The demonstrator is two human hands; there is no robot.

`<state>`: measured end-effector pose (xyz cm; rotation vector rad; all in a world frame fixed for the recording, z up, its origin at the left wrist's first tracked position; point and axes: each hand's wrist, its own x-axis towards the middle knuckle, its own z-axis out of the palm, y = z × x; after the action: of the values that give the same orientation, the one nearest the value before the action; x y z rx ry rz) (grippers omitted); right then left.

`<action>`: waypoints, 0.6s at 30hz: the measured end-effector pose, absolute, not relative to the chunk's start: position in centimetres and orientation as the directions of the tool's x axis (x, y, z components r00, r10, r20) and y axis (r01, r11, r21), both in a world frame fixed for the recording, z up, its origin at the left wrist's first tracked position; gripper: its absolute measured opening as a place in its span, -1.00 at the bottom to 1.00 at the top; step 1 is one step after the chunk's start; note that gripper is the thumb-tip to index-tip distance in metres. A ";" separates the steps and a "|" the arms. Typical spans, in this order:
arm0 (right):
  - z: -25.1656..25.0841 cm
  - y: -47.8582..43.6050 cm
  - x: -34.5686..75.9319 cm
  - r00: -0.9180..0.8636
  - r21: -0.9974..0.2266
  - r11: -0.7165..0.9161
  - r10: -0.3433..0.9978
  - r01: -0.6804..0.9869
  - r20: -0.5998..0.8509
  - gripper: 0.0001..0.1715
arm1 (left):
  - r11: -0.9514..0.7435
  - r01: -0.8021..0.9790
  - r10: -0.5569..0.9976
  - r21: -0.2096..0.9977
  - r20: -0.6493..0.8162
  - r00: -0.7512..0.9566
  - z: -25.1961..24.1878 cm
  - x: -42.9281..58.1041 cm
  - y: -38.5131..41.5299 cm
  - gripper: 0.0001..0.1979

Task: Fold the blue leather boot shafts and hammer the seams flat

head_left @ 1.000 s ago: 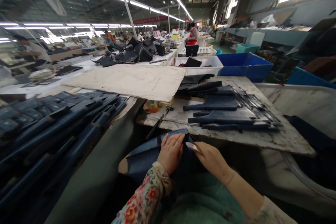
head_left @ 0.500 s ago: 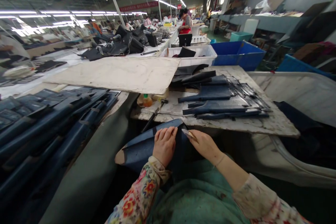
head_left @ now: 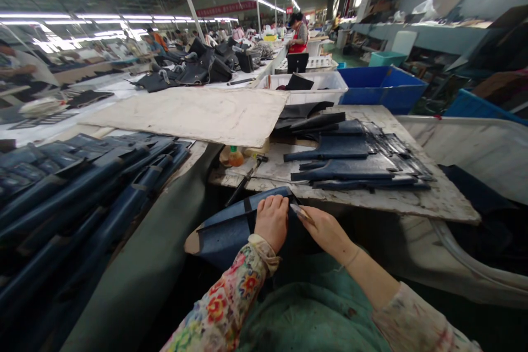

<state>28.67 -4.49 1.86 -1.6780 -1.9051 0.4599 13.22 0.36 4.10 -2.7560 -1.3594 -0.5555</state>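
Observation:
A dark blue leather-like piece with a pale tan tip at its left end lies in front of me at the table's near edge. My left hand presses over its right part, fingers close together and bent over the upper edge. At the piece's right end, my right hand is closed around a small tool with a pale pointed tip and a brownish handle. The tip points up and left, close to the left fingers. Whether it touches the piece I cannot tell.
A hammer and a bottle with orange liquid lie beyond my hands. Blue pieces are stacked on the worn board and at left. White and blue bins stand behind. A person in red stands farther off.
My left hand has slid slightly right along the blue piece, closer to the tool. The right hand keeps its hold. The whole view has shifted a little.

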 end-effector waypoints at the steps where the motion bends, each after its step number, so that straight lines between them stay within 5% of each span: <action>1: 1.8 -4.5 28.7 -0.075 -0.593 0.171 0.980 0.787 0.183 -0.65 | -0.633 0.762 0.757 0.138 0.317 0.571 3.8 13.4 0.4 -0.73; 9: 2.0 -3.9 29.6 -0.089 -0.605 0.190 0.977 0.773 0.193 -0.58 | -0.681 0.713 0.721 0.167 0.318 0.615 2.9 13.5 0.7 -0.69; 13: 3.2 -3.1 29.9 0.014 -0.439 0.113 0.961 0.892 0.275 -0.44 | -0.675 0.724 0.725 0.142 0.314 0.614 3.3 13.3 0.8 -0.72; 18: 4.7 -3.0 29.2 -0.109 -0.227 0.191 0.938 0.955 0.330 -0.61 | -0.675 0.716 0.725 0.176 0.335 0.602 2.9 12.5 0.4 -0.69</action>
<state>29.23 -2.96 4.75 -1.7734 -2.0771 -0.0586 12.54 0.39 2.95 -2.8326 -1.2749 -0.6094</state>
